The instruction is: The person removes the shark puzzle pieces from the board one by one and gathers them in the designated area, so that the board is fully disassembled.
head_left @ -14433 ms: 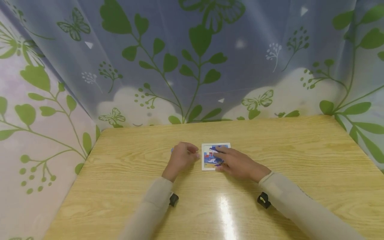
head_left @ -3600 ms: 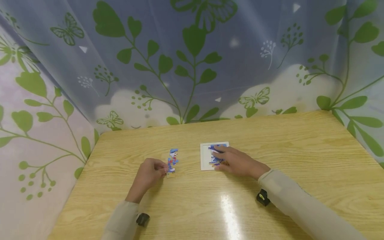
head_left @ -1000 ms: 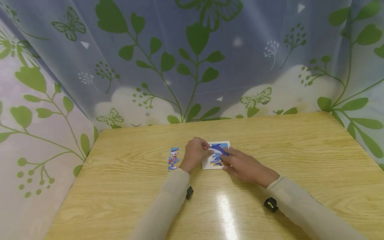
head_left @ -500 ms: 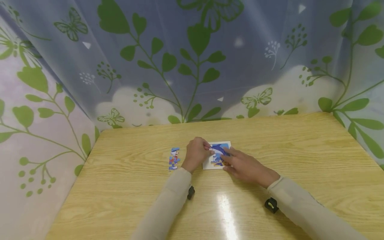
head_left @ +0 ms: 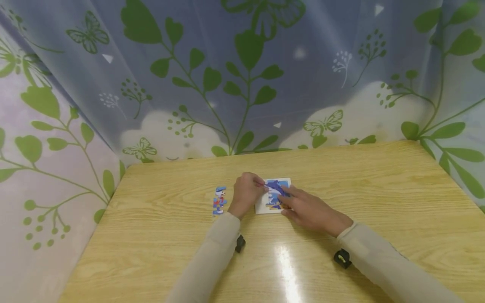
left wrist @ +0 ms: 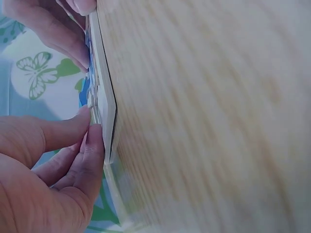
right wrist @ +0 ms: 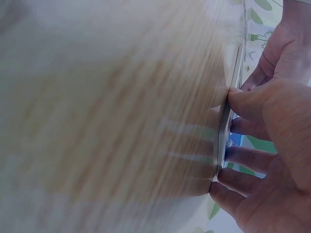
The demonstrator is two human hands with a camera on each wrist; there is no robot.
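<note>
A small square picture puzzle with a white tray [head_left: 260, 209] lies on the table in the head view. Its right part carries blue pieces with a dolphin picture [head_left: 273, 186]; the left part of the tray shows bare white. My left hand [head_left: 247, 194] pinches a puzzle piece by its edge at the tray's upper left, thumb against fingertips; the fingers hide most of that piece. My right hand [head_left: 312, 210] rests on the right side of the puzzle with fairly straight fingers, the thumb at the near edge. In the right wrist view the tray's edge [right wrist: 222, 133] runs under those fingertips.
Left of the tray, a column of joined puzzle pieces [head_left: 219, 201] with a cartoon figure lies on the wooden table [head_left: 159, 235]. A printed curtain [head_left: 182, 97] stands along the table's back edge. Each sleeve has a black wrist device [head_left: 342, 258] beneath it.
The cartoon column has come out of the tray onto the table at left. My left hand has moved from it to the tray's upper left. Over the last second both hands barely move.
</note>
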